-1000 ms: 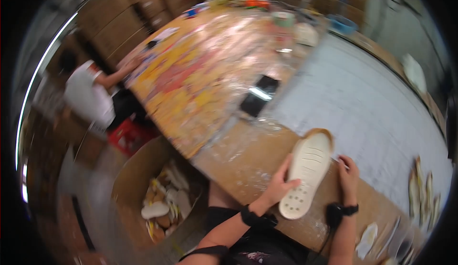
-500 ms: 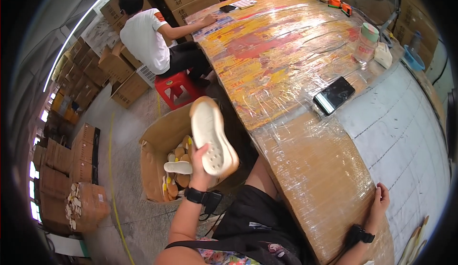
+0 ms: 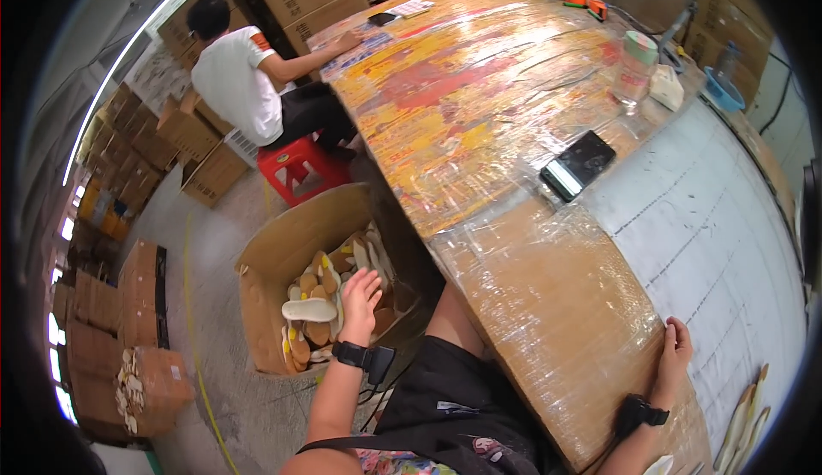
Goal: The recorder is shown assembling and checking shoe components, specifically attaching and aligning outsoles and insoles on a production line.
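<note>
Beside the table's [image 3: 505, 167] left edge, a carton's [image 3: 264, 304] heaped soles [image 3: 310, 310] could slide if the open, empty left hand [image 3: 363, 299] knocks them; the right hand [image 3: 674, 355], loosely curled, looks empty.

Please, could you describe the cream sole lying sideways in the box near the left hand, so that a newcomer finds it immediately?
Left of the large table stands an open cardboard box of soles. Look just left of the person's left hand. The cream sole there lies almost level across the picture, whereas most soles around it are tan or steeply slanted.
</note>
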Demonstrator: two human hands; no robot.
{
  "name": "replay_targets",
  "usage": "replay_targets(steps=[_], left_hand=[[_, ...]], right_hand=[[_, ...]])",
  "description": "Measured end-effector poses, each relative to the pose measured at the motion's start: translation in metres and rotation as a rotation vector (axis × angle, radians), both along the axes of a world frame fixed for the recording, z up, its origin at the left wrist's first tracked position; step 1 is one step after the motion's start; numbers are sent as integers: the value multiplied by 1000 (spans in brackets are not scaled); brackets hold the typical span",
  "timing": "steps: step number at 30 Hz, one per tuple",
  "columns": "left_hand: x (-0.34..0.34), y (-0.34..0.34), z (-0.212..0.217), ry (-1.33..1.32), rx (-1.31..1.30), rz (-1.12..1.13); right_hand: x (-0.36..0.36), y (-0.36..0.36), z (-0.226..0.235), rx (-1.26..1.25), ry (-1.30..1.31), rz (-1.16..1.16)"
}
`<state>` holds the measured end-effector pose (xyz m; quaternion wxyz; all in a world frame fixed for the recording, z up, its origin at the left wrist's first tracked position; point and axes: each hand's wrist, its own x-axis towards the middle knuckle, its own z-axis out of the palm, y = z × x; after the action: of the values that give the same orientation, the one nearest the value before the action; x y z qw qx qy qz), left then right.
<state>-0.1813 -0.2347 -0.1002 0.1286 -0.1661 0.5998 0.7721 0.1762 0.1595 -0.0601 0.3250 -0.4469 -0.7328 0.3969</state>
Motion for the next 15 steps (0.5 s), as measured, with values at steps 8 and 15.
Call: replay_targets(steps=[8,15], left_hand=[[77,208,118,362,261,-886],[124,310,75,480,148,-1213]], right_hand=[[-3,-2,10,-6,-45,-150],[-38,7,-9,93,3,-90]])
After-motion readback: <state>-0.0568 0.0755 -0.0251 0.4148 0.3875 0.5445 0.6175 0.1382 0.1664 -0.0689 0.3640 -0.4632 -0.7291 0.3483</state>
